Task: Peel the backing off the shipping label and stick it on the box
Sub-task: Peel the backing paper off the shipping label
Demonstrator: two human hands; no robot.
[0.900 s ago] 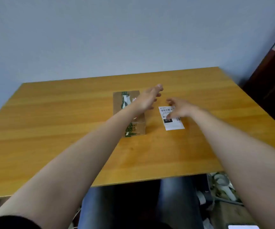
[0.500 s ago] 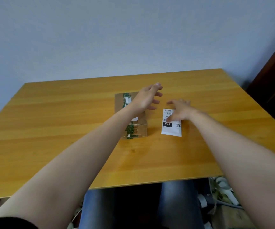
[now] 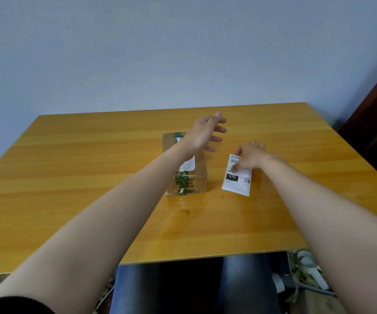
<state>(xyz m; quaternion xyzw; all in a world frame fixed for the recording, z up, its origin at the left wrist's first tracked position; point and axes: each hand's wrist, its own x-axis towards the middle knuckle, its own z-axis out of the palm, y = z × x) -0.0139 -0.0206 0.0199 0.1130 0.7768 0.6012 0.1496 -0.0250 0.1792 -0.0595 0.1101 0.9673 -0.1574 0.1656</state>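
Risk: right hand (image 3: pixel 250 157), fingers pressing shipping label (image 3: pixel 237 177) beside box (image 3: pixel 188 175), may slide it unpicked; left hand (image 3: pixel 205 132) spread open, empty.

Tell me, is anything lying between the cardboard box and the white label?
Nothing: the head view shows only bare table between the box and the label.
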